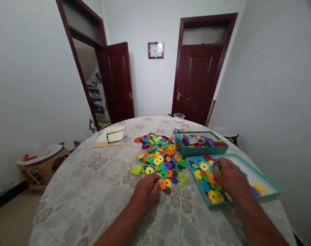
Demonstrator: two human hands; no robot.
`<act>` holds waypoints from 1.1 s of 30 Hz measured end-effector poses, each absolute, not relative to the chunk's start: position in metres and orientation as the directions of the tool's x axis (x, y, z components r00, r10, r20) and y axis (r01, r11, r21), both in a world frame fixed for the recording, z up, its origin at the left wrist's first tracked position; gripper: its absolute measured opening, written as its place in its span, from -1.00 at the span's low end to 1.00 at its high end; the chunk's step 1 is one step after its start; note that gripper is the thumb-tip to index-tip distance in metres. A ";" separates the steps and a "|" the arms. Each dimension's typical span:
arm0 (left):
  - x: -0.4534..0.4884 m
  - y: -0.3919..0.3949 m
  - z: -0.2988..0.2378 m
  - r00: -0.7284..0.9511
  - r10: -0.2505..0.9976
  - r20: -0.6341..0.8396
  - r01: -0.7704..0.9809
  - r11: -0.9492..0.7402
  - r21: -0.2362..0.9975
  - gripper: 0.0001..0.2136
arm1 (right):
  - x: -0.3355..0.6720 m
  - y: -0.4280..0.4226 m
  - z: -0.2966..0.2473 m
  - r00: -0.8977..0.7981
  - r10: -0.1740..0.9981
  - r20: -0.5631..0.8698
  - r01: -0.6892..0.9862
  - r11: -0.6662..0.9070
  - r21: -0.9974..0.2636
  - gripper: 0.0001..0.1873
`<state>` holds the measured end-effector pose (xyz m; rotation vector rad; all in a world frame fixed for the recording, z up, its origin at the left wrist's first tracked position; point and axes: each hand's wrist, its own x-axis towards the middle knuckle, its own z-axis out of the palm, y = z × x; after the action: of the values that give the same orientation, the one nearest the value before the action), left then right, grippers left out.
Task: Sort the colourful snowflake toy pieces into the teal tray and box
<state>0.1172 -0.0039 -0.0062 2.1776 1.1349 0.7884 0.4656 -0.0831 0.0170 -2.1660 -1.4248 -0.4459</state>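
A loose pile of colourful plastic gear pieces [159,159] lies on the table's middle. At the pile's near edge, my left hand [145,191] is closed, with a bit of a red gear piece [153,185] showing between its fingers. An orange gear piece [163,185] lies just beside its fingertips. Over the shallow teal-rimmed box lid [269,179], my right hand [232,176] pinches a small green gear piece [218,165], partly hidden by the fingers. More gear pieces [204,166] fill the lid's left half, and a few lie at its right end.
Behind the lid stands a deeper teal box [203,151] holding more pieces. A clear plastic bowl [179,117] sits at the table's far edge. To the left, glasses [115,136] rest on a notebook [104,137]. A patterned cloth covers the round table [94,191].
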 end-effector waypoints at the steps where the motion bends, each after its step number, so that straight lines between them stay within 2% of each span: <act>1: 0.116 -0.003 -0.009 0.456 0.848 0.269 0.529 -0.501 0.685 -0.75 | 0.475 -0.085 0.015 0.427 0.734 0.528 0.903 -0.372 -0.213 -0.83; 4: 0.114 0.002 -0.016 0.452 0.824 0.341 0.535 -0.556 0.636 -0.72 | 0.490 -0.089 0.012 0.434 0.673 0.599 0.889 -0.430 -0.160 -0.79; 7: 0.112 0.006 -0.024 0.474 0.782 0.405 0.535 -0.621 0.573 -0.71 | 0.482 -0.086 0.021 0.351 0.635 0.688 0.922 -0.362 -0.137 -0.77; 11: 0.112 0.009 -0.033 0.507 0.729 0.461 0.535 -0.685 0.495 -0.64 | 0.435 -0.079 0.032 0.223 0.630 0.744 0.973 -0.097 -0.209 -0.74; 14: 0.113 0.008 -0.032 0.534 0.719 0.446 0.549 -0.695 0.464 -0.61 | 0.390 -0.074 0.023 0.105 0.707 0.700 0.954 0.128 -0.272 -0.62; 17: 0.113 0.006 -0.028 0.554 0.717 0.422 0.562 -0.697 0.446 -0.63 | 0.355 -0.071 0.001 -0.004 0.770 0.638 0.920 0.253 -0.299 -0.46; 22: 0.114 0.002 -0.021 0.586 0.730 0.352 0.590 -0.682 0.431 -0.62 | 0.334 -0.064 -0.035 -0.035 0.860 0.509 0.937 0.206 -0.282 -0.36; 29: 0.115 -0.001 -0.014 0.646 0.702 0.301 0.571 -0.706 0.420 -0.64 | 0.337 -0.054 -0.043 0.005 0.918 0.395 0.952 0.117 -0.282 -0.47; 33: 0.115 0.000 -0.015 0.663 0.697 0.274 0.570 -0.707 0.419 -0.59 | 0.331 -0.058 -0.032 -0.040 0.938 0.346 0.928 0.163 -0.334 -0.51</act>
<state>0.1147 -0.0002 -0.0151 2.5835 1.0112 0.6062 0.3314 -0.0583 -0.0319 -1.7630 -1.9654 0.0254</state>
